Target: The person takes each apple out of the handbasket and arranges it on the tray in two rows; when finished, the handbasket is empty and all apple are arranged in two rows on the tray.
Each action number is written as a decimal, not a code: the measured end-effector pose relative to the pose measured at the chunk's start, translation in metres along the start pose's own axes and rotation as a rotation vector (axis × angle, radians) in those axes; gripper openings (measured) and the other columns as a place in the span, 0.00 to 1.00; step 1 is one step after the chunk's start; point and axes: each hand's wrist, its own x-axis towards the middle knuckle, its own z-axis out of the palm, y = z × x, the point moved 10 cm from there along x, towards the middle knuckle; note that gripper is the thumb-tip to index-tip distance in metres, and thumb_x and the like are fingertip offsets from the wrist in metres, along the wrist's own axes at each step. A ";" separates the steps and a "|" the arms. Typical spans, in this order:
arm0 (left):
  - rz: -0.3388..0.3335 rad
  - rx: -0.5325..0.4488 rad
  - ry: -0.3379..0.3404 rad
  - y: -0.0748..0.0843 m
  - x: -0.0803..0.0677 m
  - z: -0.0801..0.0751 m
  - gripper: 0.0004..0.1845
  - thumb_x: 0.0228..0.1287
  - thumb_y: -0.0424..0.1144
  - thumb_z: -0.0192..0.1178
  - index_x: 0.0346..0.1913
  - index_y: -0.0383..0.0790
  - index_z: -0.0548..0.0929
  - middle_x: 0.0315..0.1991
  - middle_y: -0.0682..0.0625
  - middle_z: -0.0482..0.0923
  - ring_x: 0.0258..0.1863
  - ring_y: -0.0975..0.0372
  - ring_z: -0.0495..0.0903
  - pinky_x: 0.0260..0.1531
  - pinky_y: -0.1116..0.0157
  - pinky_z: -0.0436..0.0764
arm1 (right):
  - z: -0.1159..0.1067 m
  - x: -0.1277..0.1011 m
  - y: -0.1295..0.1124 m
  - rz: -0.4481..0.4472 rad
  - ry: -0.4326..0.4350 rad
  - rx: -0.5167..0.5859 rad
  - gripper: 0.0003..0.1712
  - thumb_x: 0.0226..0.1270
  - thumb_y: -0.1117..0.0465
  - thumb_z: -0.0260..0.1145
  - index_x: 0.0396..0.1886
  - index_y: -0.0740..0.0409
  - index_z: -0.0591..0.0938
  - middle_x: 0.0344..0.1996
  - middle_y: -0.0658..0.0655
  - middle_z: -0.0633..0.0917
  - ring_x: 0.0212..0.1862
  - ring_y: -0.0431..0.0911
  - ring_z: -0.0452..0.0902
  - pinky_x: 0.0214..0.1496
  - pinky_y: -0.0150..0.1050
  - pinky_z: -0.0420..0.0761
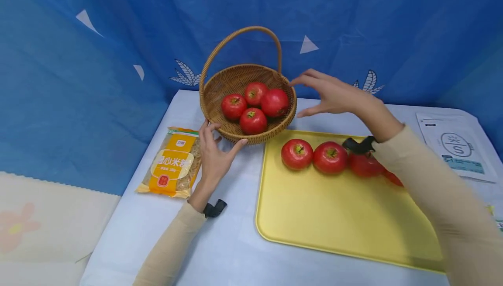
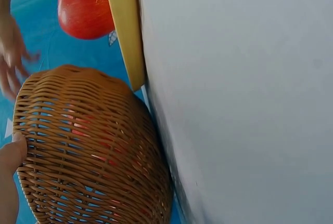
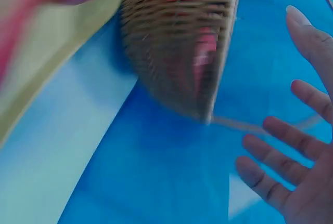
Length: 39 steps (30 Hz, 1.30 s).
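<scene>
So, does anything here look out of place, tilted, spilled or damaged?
Nothing stands out. The wicker basket sits upright with four tomatoes inside; more tomatoes lie in a row on the yellow tray. The noodle packet looks sealed and flat on the table.

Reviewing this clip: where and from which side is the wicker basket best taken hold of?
Probably the handle, from above: it arches upright over the basket, clear of the four tomatoes inside. The left hand touches the near rim; the right hand hovers open beside it.
</scene>
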 end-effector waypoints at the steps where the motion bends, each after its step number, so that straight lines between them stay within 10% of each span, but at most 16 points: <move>1: 0.001 -0.004 -0.001 0.001 -0.001 0.001 0.41 0.51 0.56 0.74 0.58 0.35 0.66 0.72 0.36 0.53 0.75 0.46 0.54 0.57 0.53 0.81 | 0.004 0.015 -0.002 -0.011 -0.023 0.005 0.46 0.53 0.45 0.77 0.69 0.52 0.69 0.63 0.61 0.70 0.64 0.56 0.65 0.62 0.60 0.73; 12: 0.048 -0.001 -0.025 0.016 -0.002 0.014 0.41 0.51 0.56 0.74 0.59 0.36 0.66 0.72 0.36 0.53 0.74 0.47 0.55 0.57 0.54 0.81 | 0.046 0.074 0.032 0.082 -0.233 -0.113 0.47 0.52 0.42 0.77 0.68 0.55 0.70 0.67 0.65 0.69 0.67 0.60 0.58 0.69 0.63 0.61; 21: 0.043 0.016 -0.032 0.018 0.000 0.015 0.41 0.51 0.58 0.73 0.59 0.38 0.66 0.72 0.37 0.53 0.73 0.48 0.57 0.57 0.56 0.81 | 0.035 0.072 0.033 0.052 -0.108 -0.054 0.44 0.48 0.46 0.80 0.63 0.57 0.73 0.61 0.62 0.73 0.65 0.59 0.63 0.69 0.61 0.63; 30: 0.023 -0.001 -0.027 0.013 0.000 0.011 0.40 0.52 0.58 0.72 0.59 0.38 0.66 0.73 0.37 0.51 0.74 0.47 0.56 0.57 0.54 0.81 | -0.003 0.026 -0.001 -0.039 0.174 0.254 0.45 0.48 0.58 0.81 0.65 0.55 0.67 0.59 0.60 0.69 0.57 0.53 0.71 0.54 0.54 0.83; 39: -0.011 0.008 -0.007 0.001 -0.001 0.002 0.40 0.52 0.58 0.72 0.59 0.39 0.66 0.74 0.37 0.51 0.74 0.45 0.55 0.57 0.53 0.81 | 0.028 -0.043 -0.024 -0.058 0.210 0.421 0.49 0.44 0.67 0.82 0.63 0.56 0.63 0.63 0.58 0.70 0.58 0.54 0.75 0.44 0.36 0.87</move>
